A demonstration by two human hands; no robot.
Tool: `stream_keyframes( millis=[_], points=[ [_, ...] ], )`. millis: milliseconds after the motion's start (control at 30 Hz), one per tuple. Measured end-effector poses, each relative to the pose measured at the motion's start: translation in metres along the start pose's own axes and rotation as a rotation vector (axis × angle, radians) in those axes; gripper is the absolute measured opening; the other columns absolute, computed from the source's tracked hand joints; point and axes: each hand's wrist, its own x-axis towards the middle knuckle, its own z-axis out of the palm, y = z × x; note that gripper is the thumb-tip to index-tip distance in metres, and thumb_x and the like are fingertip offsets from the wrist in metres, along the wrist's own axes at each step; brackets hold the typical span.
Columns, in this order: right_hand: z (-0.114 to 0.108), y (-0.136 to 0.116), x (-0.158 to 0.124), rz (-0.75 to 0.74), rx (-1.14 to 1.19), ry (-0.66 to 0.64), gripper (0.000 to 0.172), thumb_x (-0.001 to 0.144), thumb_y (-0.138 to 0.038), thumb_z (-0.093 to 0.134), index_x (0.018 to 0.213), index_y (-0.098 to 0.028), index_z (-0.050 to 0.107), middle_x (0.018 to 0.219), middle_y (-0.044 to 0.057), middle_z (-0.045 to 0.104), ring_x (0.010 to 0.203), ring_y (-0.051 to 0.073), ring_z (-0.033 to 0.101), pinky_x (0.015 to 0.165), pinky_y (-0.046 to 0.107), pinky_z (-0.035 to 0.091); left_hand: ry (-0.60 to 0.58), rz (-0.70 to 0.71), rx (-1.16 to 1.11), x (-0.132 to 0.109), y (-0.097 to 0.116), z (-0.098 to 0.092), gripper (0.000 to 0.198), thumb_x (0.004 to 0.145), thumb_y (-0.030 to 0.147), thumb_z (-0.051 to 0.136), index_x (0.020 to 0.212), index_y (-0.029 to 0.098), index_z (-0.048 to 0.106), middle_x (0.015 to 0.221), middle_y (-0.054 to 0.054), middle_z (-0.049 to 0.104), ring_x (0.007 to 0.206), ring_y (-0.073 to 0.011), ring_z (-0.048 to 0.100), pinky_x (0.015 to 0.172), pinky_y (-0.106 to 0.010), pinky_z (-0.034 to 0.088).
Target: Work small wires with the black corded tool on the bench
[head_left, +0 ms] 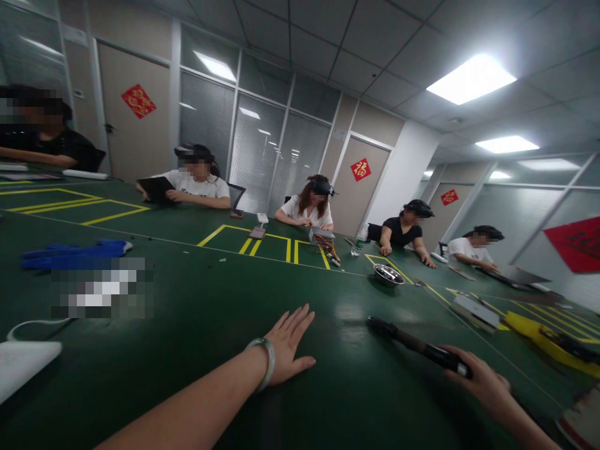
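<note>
My left hand (pixel 289 345) lies flat on the dark green table (pixel 197 325), fingers stretched out and together, with a pale green bangle on the wrist. My right hand (pixel 482 382) is closed round the rear end of a long black tool (pixel 412 344) that looks like a screwdriver. The tool lies low over the table and points toward the left. Beyond its tip stands a small metal bowl (pixel 388 275).
Several people sit along the table's far side. A blue glove (pixel 75 253) lies at the left, a white object (pixel 25 369) at the near left edge. A water bottle (pixel 359 240), a wired metal box (pixel 322 239) and a yellow object (pixel 548 340) sit further off. Yellow lines mark the tabletop.
</note>
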Motion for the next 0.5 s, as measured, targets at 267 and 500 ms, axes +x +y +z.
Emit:
stream_keyframes(
  millis=[267,500],
  points=[
    [0.031,-0.244,0.018,-0.274,0.269,-0.223,0.052,0.074,-0.044,0.061,0.124,-0.034,0.053,0.125,0.003,0.056,0.117,0.031,0.046,0.095,0.049,0.03,0.217,0.204,0.105,0.003,0.027,-0.007,0.076,0.091,0.052,0.044,0.15,0.026,0.003,0.157,-0.004,0.002,0.143,-0.0262,0.004,0.117,-0.047,0.009],
    [0.073,-0.383,-0.008,-0.549,0.516,-0.216,0.046,0.087,-0.033,0.049,0.133,-0.029,0.044,0.129,0.008,0.052,0.119,0.028,0.044,0.097,0.046,0.03,0.301,0.156,0.102,0.002,0.026,-0.013,0.062,0.095,0.046,0.037,0.149,0.023,0.016,0.155,-0.006,0.018,0.142,-0.0261,0.013,0.116,-0.047,0.017]
  ],
)
